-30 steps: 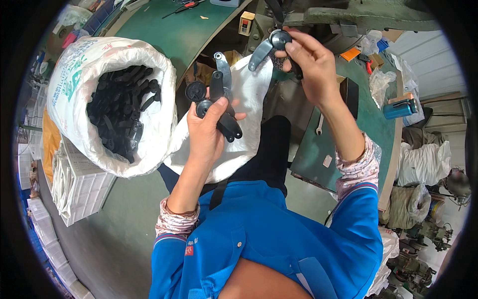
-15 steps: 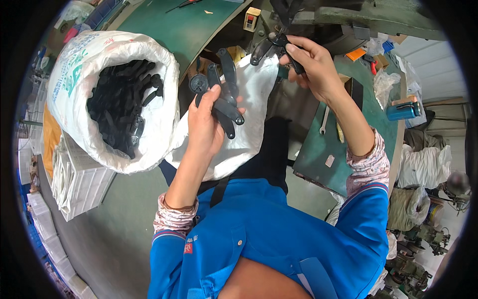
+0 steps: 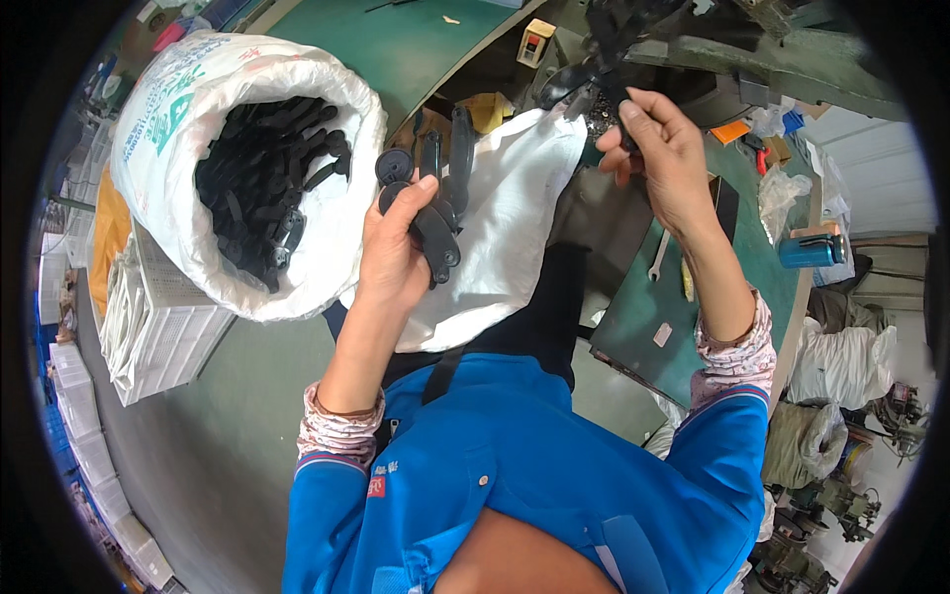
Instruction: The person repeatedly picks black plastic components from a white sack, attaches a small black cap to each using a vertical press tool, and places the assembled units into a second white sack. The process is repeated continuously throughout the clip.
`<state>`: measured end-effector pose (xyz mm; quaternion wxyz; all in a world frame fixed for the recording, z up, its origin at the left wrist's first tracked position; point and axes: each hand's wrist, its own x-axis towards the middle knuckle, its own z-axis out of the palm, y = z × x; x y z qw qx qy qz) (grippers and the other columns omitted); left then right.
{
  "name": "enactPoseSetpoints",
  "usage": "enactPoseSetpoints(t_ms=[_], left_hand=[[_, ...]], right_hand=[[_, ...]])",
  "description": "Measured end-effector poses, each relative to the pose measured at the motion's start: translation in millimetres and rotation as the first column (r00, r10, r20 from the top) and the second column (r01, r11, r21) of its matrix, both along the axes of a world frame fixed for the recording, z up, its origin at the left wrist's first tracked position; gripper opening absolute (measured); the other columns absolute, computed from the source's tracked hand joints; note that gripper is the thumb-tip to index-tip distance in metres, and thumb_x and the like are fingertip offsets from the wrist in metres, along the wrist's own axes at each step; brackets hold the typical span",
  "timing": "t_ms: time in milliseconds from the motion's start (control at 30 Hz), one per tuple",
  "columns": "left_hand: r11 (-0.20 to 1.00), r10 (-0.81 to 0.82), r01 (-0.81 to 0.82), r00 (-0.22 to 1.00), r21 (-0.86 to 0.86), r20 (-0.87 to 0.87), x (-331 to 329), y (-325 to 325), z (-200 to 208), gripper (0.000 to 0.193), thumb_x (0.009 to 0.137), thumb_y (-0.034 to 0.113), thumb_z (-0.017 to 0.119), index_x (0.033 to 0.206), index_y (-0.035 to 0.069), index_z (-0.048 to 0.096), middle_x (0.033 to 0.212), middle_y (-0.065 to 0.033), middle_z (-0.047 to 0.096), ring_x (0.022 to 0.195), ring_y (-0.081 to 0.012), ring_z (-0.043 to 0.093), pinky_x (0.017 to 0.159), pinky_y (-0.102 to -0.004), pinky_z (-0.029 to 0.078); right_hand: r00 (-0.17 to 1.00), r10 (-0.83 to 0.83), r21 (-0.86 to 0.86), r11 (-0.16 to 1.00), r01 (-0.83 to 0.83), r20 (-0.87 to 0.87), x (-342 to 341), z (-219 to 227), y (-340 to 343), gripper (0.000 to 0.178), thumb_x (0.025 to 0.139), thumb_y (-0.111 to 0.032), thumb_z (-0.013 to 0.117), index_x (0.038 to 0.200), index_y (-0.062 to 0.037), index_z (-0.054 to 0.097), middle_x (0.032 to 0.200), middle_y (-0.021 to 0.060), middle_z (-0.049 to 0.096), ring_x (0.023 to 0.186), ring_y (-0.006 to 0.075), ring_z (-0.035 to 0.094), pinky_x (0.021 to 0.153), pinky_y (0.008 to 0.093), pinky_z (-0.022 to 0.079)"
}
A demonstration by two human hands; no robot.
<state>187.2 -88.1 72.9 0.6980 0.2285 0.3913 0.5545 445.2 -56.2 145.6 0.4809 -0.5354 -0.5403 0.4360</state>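
Note:
My left hand (image 3: pixel 396 247) is closed around several long black plastic pieces (image 3: pixel 435 240) with rounded ends. They fan out above and below the thumb, and one has a round disc-shaped end. Up at the machine (image 3: pixel 693 59), my right hand (image 3: pixel 668 158) pinches another black piece (image 3: pixel 626 124) between thumb and fingers. Its far end merges with the dark machine parts, so I cannot tell how it sits there. White sheeting (image 3: pixel 515 213) lies over my lap below both hands.
At left, a large white woven sack (image 3: pixel 297 74) stands open, with many black pieces (image 3: pixel 247 188) inside. Below it is a white plastic crate (image 3: pixel 178 342). The green bench at right bears a wrench (image 3: pixel 658 257) and a blue bottle (image 3: pixel 811 250). A switch box (image 3: pixel 535 43) sits beside the machine.
The whole view has shifted a little. My left hand has drawn slightly down and left with its black pieces. My right hand stays by the machine, a little lower.

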Motion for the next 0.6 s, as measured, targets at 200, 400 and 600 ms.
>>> enactPoseSetpoints(t_ms=[200,400,600], left_hand=[[0.974,-0.221,0.227,0.966,-0.031,0.131,-9,4,-3,0.019,0.086,0.017,0.064,0.097,0.002,0.061,0.081,-0.007,0.066,0.067,-0.0139,0.063,0.052,-0.0262,0.051],[0.934,-0.309,0.349,0.899,-0.079,0.312,2,5,-8,0.019,0.088,0.016,0.062,0.099,0.001,0.061,0.083,-0.0096,0.066,0.071,-0.0159,0.064,0.054,-0.0295,0.054],[0.88,-0.285,0.421,0.84,-0.222,0.462,16,9,-11,0.023,0.088,0.016,0.063,0.101,-0.002,0.058,0.091,-0.0125,0.064,0.083,-0.0205,0.062,0.07,-0.0322,0.053]], right_hand=[[0.582,-0.25,0.62,0.489,-0.614,0.774,-35,-10,-21,0.035,0.076,-0.006,0.067,0.111,-0.0081,0.061,0.118,0.016,0.058,0.104,0.0311,0.058,0.094,0.0449,0.045],[0.552,0.011,0.501,0.403,-0.766,0.834,-32,-24,-21,0.028,0.076,-0.005,0.065,0.103,-0.0083,0.06,0.119,0.0156,0.052,0.102,0.0289,0.057,0.095,0.0441,0.044],[0.544,0.114,0.429,0.489,-0.759,0.832,-24,-29,-57,0.04,0.078,-0.002,0.063,0.118,-0.011,0.061,0.112,0.014,0.054,0.093,0.027,0.061,0.074,0.0342,0.052]])
